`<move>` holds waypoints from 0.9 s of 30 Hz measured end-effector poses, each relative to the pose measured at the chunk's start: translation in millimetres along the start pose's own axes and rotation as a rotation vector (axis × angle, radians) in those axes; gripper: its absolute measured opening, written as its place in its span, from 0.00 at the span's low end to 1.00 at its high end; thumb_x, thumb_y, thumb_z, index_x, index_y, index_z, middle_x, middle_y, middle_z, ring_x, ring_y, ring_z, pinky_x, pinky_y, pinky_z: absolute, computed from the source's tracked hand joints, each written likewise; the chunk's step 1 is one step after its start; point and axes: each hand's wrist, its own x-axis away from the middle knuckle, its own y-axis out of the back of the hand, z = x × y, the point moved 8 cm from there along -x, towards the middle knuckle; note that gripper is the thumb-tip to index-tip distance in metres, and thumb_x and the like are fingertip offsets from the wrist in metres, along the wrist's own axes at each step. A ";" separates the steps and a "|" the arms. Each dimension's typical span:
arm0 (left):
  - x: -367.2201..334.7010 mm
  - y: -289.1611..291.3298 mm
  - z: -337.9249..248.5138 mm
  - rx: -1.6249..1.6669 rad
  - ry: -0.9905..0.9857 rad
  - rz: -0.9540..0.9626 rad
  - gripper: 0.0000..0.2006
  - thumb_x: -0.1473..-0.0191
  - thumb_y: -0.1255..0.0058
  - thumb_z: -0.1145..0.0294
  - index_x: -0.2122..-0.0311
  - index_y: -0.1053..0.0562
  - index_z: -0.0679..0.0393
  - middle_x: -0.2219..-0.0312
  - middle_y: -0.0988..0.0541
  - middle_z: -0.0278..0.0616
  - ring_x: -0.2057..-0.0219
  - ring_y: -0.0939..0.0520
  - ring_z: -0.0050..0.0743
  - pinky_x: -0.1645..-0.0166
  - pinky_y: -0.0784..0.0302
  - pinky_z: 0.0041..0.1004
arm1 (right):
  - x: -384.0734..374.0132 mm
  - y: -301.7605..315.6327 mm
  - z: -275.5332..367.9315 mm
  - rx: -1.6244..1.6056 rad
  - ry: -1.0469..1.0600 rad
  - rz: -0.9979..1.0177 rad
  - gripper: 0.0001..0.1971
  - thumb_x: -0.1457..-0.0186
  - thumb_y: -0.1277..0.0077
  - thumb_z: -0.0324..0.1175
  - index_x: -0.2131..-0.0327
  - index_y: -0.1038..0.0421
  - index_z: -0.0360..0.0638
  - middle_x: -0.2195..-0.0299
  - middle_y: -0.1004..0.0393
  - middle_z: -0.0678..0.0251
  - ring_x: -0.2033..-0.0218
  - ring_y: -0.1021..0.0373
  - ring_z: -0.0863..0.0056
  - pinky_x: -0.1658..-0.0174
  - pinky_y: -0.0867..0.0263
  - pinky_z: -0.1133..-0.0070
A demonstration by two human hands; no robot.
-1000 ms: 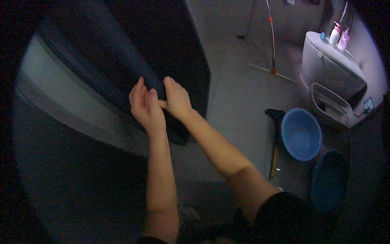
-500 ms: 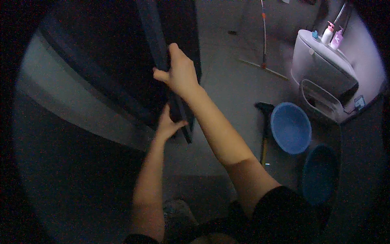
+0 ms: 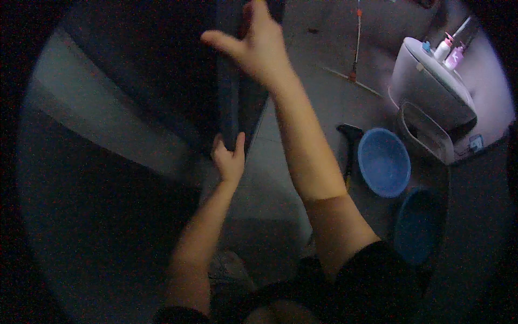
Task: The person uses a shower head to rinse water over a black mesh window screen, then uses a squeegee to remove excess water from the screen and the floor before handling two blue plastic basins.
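A tall dark panel [image 3: 227, 102] with a long straight edge stands in front of me, running up past the top of the view. My left hand [image 3: 231, 159] is around the lower part of that edge, thumb on one side and fingers on the other. Higher up, my right hand [image 3: 264, 51] straddles the same edge, its thumb stretched left across it and its fingertips near the top of the picture. Dim light hides how firmly the right fingers press and what kind of thing the panel is.
To the right a blue basin [image 3: 384, 163] and a darker blue tub [image 3: 418, 227] stand beside a black-headed brush or broom [image 3: 349, 130]. Beyond is a white toilet [image 3: 431, 81] with pump bottles [image 3: 443, 48] on its tank. A long-handled squeegee [image 3: 353, 75] stands further back.
My right hand has moved up and slightly right. The left hand has shifted a little right and up. The panel's edge has swung more upright.
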 end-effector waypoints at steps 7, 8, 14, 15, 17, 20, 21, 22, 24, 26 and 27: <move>-62.8 28.2 -80.3 0.009 0.061 0.030 0.15 0.56 0.41 0.61 0.77 0.28 0.64 0.83 0.25 0.44 0.81 0.25 0.37 0.73 0.33 0.30 | -52.2 14.1 18.5 -0.521 0.032 0.247 0.27 0.45 0.52 0.34 0.45 0.47 0.34 0.55 0.38 0.61 0.52 0.40 0.73 0.50 0.43 0.78; -68.0 22.8 -90.8 0.019 0.062 0.051 0.15 0.56 0.41 0.60 0.78 0.28 0.64 0.83 0.25 0.44 0.82 0.25 0.36 0.74 0.33 0.30 | -53.5 19.4 13.4 -0.647 -0.009 0.232 0.28 0.45 0.52 0.34 0.44 0.48 0.35 0.53 0.39 0.59 0.50 0.41 0.71 0.48 0.44 0.77; -88.0 6.7 -126.8 -0.011 0.051 0.119 0.17 0.56 0.41 0.59 0.79 0.28 0.64 0.84 0.25 0.44 0.83 0.25 0.35 0.75 0.33 0.29 | -67.7 46.2 0.6 -0.800 -0.056 0.244 0.30 0.46 0.52 0.33 0.42 0.51 0.37 0.42 0.49 0.55 0.42 0.49 0.64 0.43 0.49 0.73; -87.8 10.8 -128.1 0.002 0.040 0.098 0.17 0.55 0.42 0.58 0.77 0.28 0.64 0.83 0.24 0.45 0.82 0.25 0.36 0.74 0.32 0.29 | -64.1 45.5 1.3 -0.786 -0.072 0.249 0.30 0.46 0.52 0.33 0.42 0.52 0.37 0.42 0.49 0.54 0.42 0.49 0.64 0.43 0.49 0.72; -85.4 17.4 -127.2 -0.062 0.027 0.105 0.17 0.54 0.43 0.59 0.76 0.28 0.66 0.81 0.24 0.42 0.80 0.26 0.29 0.72 0.32 0.27 | -59.2 38.7 -3.8 -0.828 -0.063 0.252 0.32 0.46 0.51 0.33 0.41 0.54 0.38 0.41 0.52 0.54 0.41 0.51 0.63 0.43 0.49 0.72; -98.8 14.1 -151.9 -0.141 -0.048 0.092 0.17 0.53 0.43 0.60 0.76 0.29 0.66 0.80 0.24 0.40 0.79 0.27 0.25 0.72 0.32 0.26 | -71.2 65.4 1.9 -0.913 -0.090 0.240 0.33 0.46 0.52 0.33 0.41 0.56 0.39 0.40 0.53 0.55 0.40 0.54 0.63 0.41 0.53 0.72; -99.6 7.3 -161.5 -0.148 -0.070 0.089 0.17 0.53 0.44 0.60 0.76 0.29 0.67 0.80 0.24 0.40 0.79 0.27 0.25 0.72 0.32 0.26 | -75.2 77.2 -7.3 -0.903 -0.047 0.153 0.33 0.49 0.48 0.33 0.43 0.53 0.37 0.45 0.47 0.56 0.45 0.48 0.66 0.45 0.48 0.74; -98.4 1.1 -168.9 -0.163 -0.054 0.097 0.16 0.53 0.43 0.60 0.76 0.28 0.66 0.80 0.24 0.42 0.79 0.26 0.28 0.72 0.32 0.28 | -77.0 86.3 -15.9 -0.895 -0.003 0.069 0.34 0.53 0.45 0.33 0.45 0.50 0.34 0.49 0.41 0.58 0.50 0.42 0.69 0.48 0.44 0.76; -98.8 -2.4 -182.3 -0.185 -0.036 0.096 0.16 0.54 0.43 0.60 0.75 0.27 0.66 0.80 0.24 0.46 0.79 0.24 0.35 0.72 0.32 0.31 | -79.6 104.8 -19.3 -0.943 0.009 0.091 0.37 0.55 0.47 0.26 0.42 0.53 0.36 0.46 0.42 0.63 0.49 0.43 0.74 0.46 0.46 0.78; -96.7 -0.3 -186.4 -0.184 -0.026 0.128 0.15 0.53 0.44 0.62 0.75 0.27 0.66 0.80 0.24 0.45 0.80 0.25 0.33 0.72 0.32 0.30 | -75.6 112.5 -16.2 -0.990 -0.038 0.071 0.36 0.55 0.46 0.26 0.43 0.52 0.35 0.47 0.42 0.62 0.49 0.42 0.74 0.47 0.44 0.78; -92.7 -3.5 -191.7 -0.172 -0.025 0.141 0.14 0.53 0.44 0.62 0.74 0.27 0.66 0.80 0.24 0.45 0.80 0.25 0.32 0.72 0.32 0.29 | -72.9 123.9 -14.9 -0.934 0.035 0.060 0.32 0.52 0.49 0.24 0.43 0.50 0.37 0.46 0.43 0.60 0.48 0.42 0.70 0.49 0.39 0.71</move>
